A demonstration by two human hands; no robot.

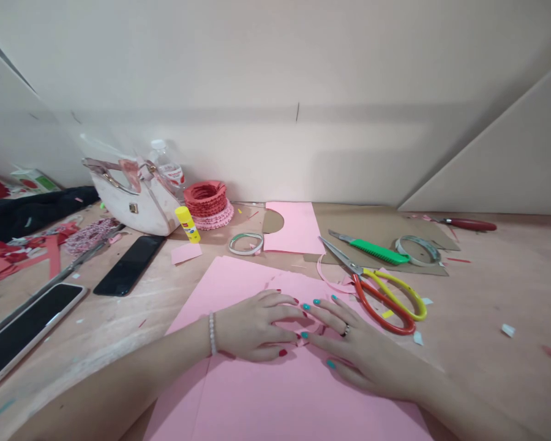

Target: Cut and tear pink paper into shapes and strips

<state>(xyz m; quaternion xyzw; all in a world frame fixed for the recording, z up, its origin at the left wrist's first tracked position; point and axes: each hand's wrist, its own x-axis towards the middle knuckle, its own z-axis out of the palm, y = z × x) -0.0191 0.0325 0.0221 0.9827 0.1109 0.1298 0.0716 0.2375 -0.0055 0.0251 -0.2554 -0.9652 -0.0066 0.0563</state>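
My left hand (252, 324) and right hand (358, 349) lay flat and open on the pink paper (239, 288), fingertips nearly meeting, holding nothing. Scissors (349, 263) sat just beyond the paper's right side, a glue stick (188, 224) past its far corner, and a phone (128, 265) to its left.

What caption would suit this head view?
Left hand and right hand rest on pink paper beside orange-and-yellow-handled scissors.

Head-worn view, looking forward and down
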